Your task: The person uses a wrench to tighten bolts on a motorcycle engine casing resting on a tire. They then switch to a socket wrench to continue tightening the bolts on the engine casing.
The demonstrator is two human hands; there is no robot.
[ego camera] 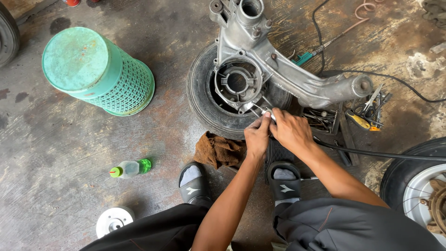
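Note:
A grey metal engine casing [278,69] lies on a small black tyre [204,102] on the concrete floor. Both hands meet at its near edge. My left hand [257,138] and my right hand [290,130] pinch a small shiny metal tool or part [261,110] against the rim of the casing's round opening [237,83]. What exactly the piece is stays too small to tell.
An upturned green plastic basket [100,69] stands at the left. A brown rag [218,149] lies by my feet, a small bottle [131,168] and a white disc [114,220] nearer left. A tool tray [344,118], cables and a wheel [416,186] sit right.

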